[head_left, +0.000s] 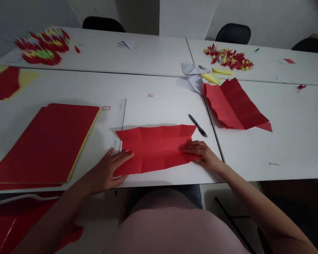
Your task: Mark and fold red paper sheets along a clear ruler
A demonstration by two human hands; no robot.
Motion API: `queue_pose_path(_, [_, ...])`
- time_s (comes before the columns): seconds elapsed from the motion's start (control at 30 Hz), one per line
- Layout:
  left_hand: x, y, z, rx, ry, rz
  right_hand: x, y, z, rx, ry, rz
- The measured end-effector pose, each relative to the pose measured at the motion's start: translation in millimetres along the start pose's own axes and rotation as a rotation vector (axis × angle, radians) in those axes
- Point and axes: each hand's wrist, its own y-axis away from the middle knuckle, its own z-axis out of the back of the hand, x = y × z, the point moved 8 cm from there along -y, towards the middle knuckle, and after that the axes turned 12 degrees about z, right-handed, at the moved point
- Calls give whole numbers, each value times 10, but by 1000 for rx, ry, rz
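A sheet of red paper (pixel 151 150) with a grid of creases lies in front of me, its far edge standing up slightly. On its left end rest the fingers of my left hand (pixel 110 171), stretched out, with the thumb spread apart by the near edge. My right hand (pixel 202 154) lies over the right end, fingers extended on the paper; its thumb is hidden. A clear ruler (pixel 123 114) is partly under the sheet's left side. Just beyond the right corner is a black pen (pixel 198 126).
To the left lies a stack of red and yellow sheets (pixel 50 141). Another creased red sheet (pixel 237 106) sits to the right, near white paper pieces (pixel 192 83). Colourful folded paper pieces (pixel 43 46) and a red-and-yellow heap (pixel 229 58) occupy the far tables. Black chairs (pixel 233 33) stand behind.
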Motion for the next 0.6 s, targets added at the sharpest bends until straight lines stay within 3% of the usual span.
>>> queue_pose_path(0.17, [167, -120, 146, -189, 258, 203, -247, 65, 55, -268, -80, -348])
queue_pose_path(0.27, [253, -214, 153, -278, 413, 414, -361, 101, 14, -371, -158, -535])
queue_pose_path(0.4, [342, -236, 92, -349, 507, 684, -394, 68, -22, -382, -107, -599])
queue_pose_path(0.6, [291, -281, 145, -460, 299, 710, -358, 15, 10, -374, 169, -573])
